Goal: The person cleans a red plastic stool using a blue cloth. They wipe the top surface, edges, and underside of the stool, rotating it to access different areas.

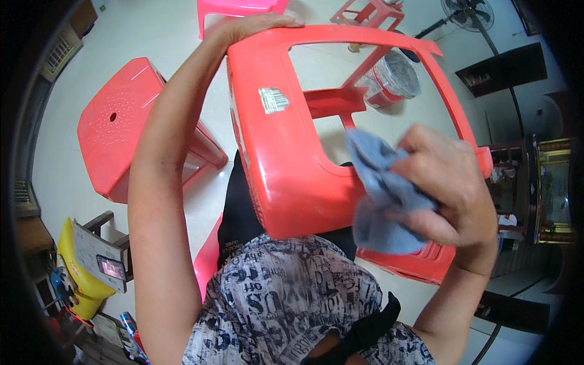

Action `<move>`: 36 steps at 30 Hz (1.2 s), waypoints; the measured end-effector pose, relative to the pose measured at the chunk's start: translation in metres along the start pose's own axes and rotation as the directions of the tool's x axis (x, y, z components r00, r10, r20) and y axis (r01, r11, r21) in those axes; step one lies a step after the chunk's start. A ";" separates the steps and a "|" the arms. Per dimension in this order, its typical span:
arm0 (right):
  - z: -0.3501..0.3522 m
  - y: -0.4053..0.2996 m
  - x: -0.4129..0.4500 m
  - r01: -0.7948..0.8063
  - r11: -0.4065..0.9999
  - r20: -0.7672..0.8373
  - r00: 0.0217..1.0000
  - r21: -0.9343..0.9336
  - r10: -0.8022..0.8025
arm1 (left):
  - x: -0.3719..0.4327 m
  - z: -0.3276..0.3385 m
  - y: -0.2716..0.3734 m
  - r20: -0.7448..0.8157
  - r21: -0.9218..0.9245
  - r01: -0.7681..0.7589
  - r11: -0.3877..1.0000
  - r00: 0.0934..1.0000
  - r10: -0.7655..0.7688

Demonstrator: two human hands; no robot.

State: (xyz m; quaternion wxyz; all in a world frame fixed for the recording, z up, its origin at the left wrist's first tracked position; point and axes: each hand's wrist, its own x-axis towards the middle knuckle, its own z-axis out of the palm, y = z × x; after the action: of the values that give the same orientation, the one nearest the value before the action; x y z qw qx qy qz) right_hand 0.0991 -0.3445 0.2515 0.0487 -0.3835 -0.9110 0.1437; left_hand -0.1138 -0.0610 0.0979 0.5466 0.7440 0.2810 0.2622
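A red plastic stool (269, 159) lies tipped on its side across my lap, its open leg frame facing up. My left hand (262, 23) rests on its far corner, the fingers along the edge. On the side panel is a worn, partly torn barcode sticker (274, 100). My right hand (442, 182) grips a bunched blue-grey cloth (388, 214) over the near right part of the stool. Hand and cloth are blurred. Whether the cloth presses on the plastic, I cannot tell.
Another red stool (116, 123) stands upright at left. A clear bucket (392, 80) sits on the tiled floor beyond the leg frame. Farther off are a pink stool (242, 6), a small red stool (369, 16) and a fan (468, 11). A phone (111, 267) rests on a small bench at lower left.
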 end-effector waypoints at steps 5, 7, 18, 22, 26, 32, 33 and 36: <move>0.038 0.016 -0.002 0.006 0.985 -0.297 0.953 -0.175 -0.059 | -0.010 0.002 0.033 0.016 0.030 0.173 0.984 0.985 -0.174; 0.043 0.015 0.001 0.002 0.978 -0.319 0.945 -0.209 -0.070 | -0.014 -0.011 0.026 -0.105 0.353 0.005 0.935 0.994 0.034; 0.060 0.012 0.030 0.099 0.962 -0.460 0.862 -0.256 -0.211 | -0.112 0.076 0.092 0.057 0.503 -0.344 0.793 0.929 0.367; 0.076 -0.016 0.055 0.044 0.936 -0.543 0.805 -0.348 -0.239 | -0.119 0.084 0.101 0.074 0.584 -0.268 0.766 0.957 0.279; 0.078 -0.014 0.044 0.017 0.953 -0.563 0.804 -0.302 -0.193 | -0.126 0.094 0.099 0.017 0.420 -0.259 0.870 0.961 0.277; 0.060 0.013 -0.012 -0.148 0.925 -0.514 0.856 -0.350 -0.057 | -0.134 0.100 0.095 0.006 0.367 -0.260 0.893 0.961 0.277; 0.058 0.025 -0.023 -0.208 0.916 -0.555 0.832 -0.342 -0.019 | -0.132 0.097 0.097 0.001 0.369 -0.260 0.892 0.960 0.280; 0.050 0.058 -0.057 -0.354 0.867 -0.642 0.765 -0.351 0.053 | -0.127 0.090 0.106 0.232 0.426 -0.409 0.807 0.912 0.340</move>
State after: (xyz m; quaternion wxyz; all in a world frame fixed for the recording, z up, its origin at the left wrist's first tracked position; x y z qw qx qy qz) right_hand 0.1688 -0.3582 0.1875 0.2341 -0.5089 -0.8039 -0.1997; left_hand -0.1271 -0.2365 0.1657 0.3082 0.9107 0.1427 0.2353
